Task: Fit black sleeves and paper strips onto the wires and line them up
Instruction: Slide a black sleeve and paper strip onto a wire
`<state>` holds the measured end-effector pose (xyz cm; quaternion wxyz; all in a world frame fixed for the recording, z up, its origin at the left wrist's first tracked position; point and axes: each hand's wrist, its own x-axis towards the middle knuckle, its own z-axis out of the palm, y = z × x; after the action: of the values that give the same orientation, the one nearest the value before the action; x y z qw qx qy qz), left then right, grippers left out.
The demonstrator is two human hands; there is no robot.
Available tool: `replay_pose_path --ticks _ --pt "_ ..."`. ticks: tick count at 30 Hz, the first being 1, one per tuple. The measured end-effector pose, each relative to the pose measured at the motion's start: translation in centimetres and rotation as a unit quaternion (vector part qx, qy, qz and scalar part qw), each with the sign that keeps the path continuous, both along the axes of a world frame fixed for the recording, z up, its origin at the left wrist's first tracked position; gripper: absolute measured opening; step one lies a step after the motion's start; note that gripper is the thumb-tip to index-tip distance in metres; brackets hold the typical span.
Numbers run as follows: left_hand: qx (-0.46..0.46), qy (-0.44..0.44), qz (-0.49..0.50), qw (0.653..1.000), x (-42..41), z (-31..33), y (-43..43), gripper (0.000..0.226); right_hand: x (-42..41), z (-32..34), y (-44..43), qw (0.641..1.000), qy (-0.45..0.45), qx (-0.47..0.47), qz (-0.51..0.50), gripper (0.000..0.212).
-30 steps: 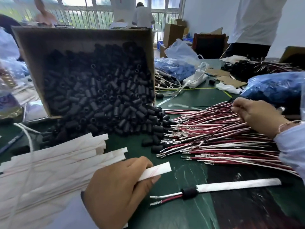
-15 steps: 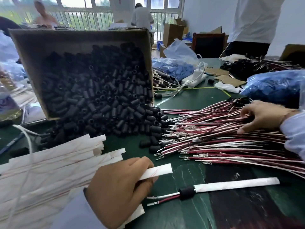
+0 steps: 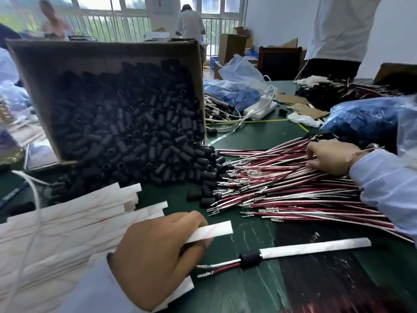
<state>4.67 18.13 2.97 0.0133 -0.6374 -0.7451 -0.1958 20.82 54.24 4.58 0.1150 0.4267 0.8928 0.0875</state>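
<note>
Head camera showed the left hand (image 3: pixel 158 256) pinching a paper strip (image 3: pixel 214 231), its long axis running left to right and its free end pointing right. The right hand (image 3: pixel 329 157) lay curled on the wire pile (image 3: pixel 282 190); whether it gripped any wire I could not tell. Just beside the strip, a finished wire (image 3: pixel 316 246) lay crosswise on the table (image 3: pixel 259 136), terminals pointing left.

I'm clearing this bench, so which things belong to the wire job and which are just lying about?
Job: sleeves, box, strips, held strip, wires, finished wire.
Lying about: blue bags, power strip, cardboard scraps.
</note>
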Motion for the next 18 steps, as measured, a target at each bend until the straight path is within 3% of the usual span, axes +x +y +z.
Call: replay_pose_path --ticks 5,9,12,16,18 --pt "-0.018 0.035 0.015 0.999 0.2 1.5 0.1 0.024 0.1 1.5 -1.1 0.997 -0.074 0.023 0.012 0.026" --pt "0.022 0.001 0.007 1.000 1.4 3.3 1.2 0.042 2.4 3.9 -5.7 0.993 -0.033 0.084 0.073 0.035" --pt "0.044 -0.015 -0.033 0.998 3.4 4.2 2.7 0.041 3.5 4.0 -9.3 0.974 -0.011 0.193 0.116 0.039" --pt "0.049 -0.002 -0.065 0.997 4.8 3.5 4.4 0.029 4.3 5.0 -8.3 0.988 0.090 0.090 0.090 0.028" --pt "0.061 -0.003 -0.066 0.996 5.0 3.3 5.2 0.030 4.9 5.8 -6.9 0.975 0.199 0.029 0.092 0.019"
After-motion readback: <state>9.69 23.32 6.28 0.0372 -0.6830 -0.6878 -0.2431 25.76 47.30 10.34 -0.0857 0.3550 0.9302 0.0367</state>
